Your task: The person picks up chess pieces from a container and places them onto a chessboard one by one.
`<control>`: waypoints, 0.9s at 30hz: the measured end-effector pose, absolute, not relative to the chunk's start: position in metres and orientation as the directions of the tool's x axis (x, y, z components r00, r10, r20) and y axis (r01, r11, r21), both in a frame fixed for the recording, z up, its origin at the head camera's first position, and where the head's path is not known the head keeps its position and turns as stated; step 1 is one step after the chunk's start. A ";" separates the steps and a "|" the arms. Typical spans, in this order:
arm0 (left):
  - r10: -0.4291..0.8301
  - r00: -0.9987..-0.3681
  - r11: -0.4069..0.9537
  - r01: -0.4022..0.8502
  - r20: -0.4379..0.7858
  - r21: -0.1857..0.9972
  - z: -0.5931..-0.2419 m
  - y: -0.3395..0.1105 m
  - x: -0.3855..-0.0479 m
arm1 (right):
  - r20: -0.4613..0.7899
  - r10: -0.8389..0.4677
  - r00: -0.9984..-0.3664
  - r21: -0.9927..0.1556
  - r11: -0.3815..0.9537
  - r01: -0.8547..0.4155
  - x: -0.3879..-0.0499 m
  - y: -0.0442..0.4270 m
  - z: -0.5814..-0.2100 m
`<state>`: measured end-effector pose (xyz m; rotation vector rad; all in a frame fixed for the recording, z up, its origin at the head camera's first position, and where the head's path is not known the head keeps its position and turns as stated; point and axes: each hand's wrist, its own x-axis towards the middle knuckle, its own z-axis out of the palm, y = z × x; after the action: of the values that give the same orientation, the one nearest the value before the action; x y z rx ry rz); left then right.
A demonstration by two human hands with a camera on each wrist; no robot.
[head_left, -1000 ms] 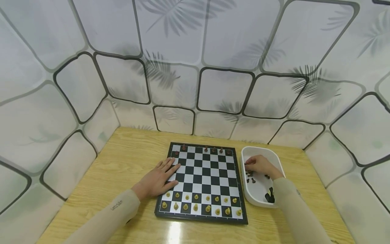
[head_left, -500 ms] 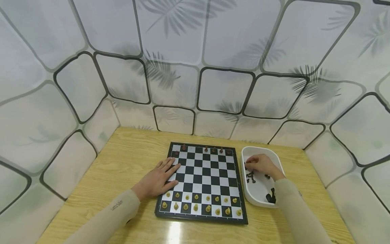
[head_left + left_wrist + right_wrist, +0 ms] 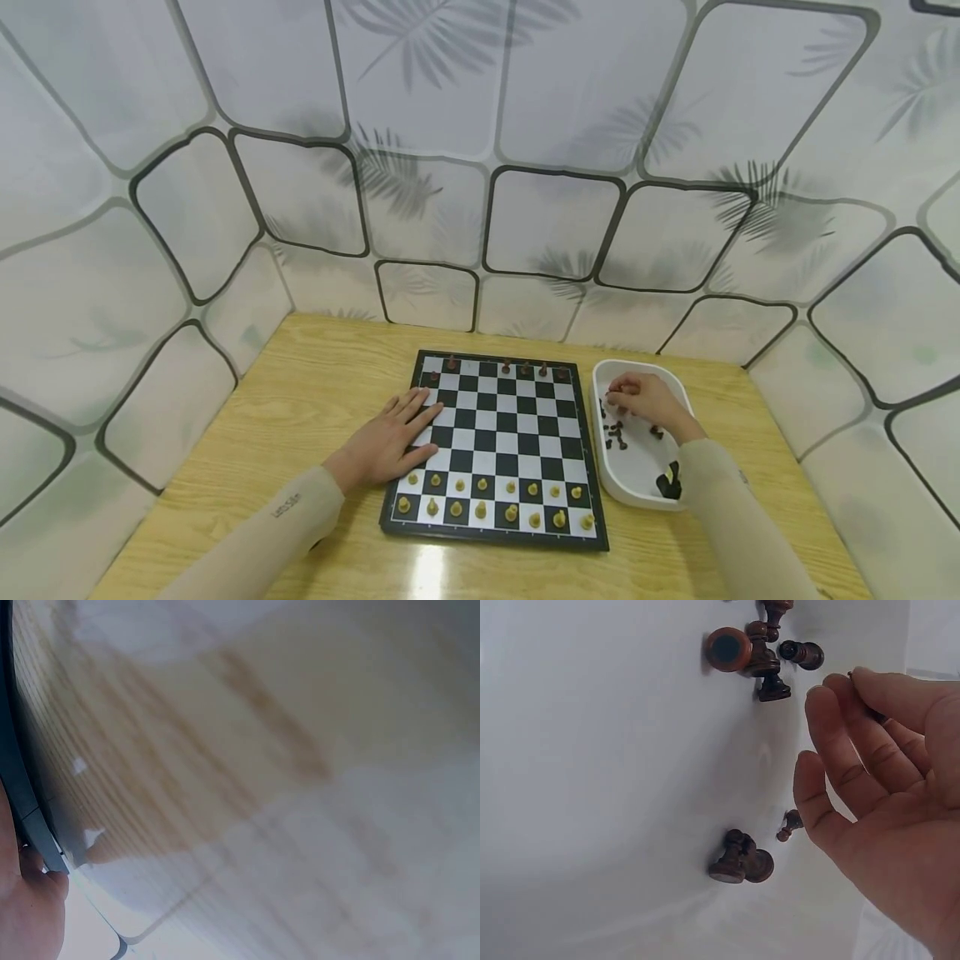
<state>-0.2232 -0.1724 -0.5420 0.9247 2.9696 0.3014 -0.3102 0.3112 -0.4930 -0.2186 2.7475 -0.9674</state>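
Observation:
My left hand [image 3: 384, 443] rests with spread, straight fingers on the left edge of a black-and-white chessboard [image 3: 486, 418]. Yellow chess pieces [image 3: 482, 509] fill the two near rows, and several dark red ones [image 3: 526, 369] stand along the far edge. Over the back of a white tray [image 3: 604, 468], my right hand [image 3: 648, 402] pinches a small dark chess piece [image 3: 876, 715], mostly hidden by the fingers. Loose dark red pieces [image 3: 802, 654] lie in the tray below. The left wrist view shows only part of the left hand [image 3: 34, 911] by the board's edge.
The tray stands right beside the board on a wooden table [image 3: 337, 358]. A black object [image 3: 669, 481] lies in its near right corner, partly behind the sleeve. A patterned wall [image 3: 442, 296] closes off the back and sides.
My right hand has risen slightly within the tray, its fingertips leaving the tray's left side with a dark piece between them. The left hand has stayed on the board.

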 end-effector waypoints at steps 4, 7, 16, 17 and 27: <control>0.565 -0.824 0.804 0.563 0.047 0.193 -0.541 -0.172 -0.222 | -0.139 -0.227 -0.964 -0.647 0.758 -0.085 -0.309 0.310 -0.491; 0.567 -0.822 0.801 0.565 0.050 0.196 -0.541 -0.172 -0.222 | -0.134 -0.214 -0.968 -0.666 0.742 -0.072 -0.307 0.308 -0.488; 0.567 -0.822 0.799 0.566 0.063 0.202 -0.542 -0.172 -0.222 | -0.124 -0.211 -0.970 -0.692 0.719 -0.068 -0.308 0.306 -0.485; 0.566 -0.822 0.800 0.566 0.062 0.201 -0.542 -0.172 -0.222 | -0.122 -0.216 -0.969 -0.699 0.712 -0.070 -0.309 0.306 -0.485; 0.569 -0.821 0.800 0.568 0.054 0.195 -0.542 -0.173 -0.222 | -0.086 -0.243 -0.966 -0.695 0.710 -0.117 -0.310 0.298 -0.475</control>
<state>-0.2222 -0.1733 -0.5418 0.9387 2.9733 0.3187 -0.3098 0.2984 -0.4749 -0.2911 2.7445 -1.0975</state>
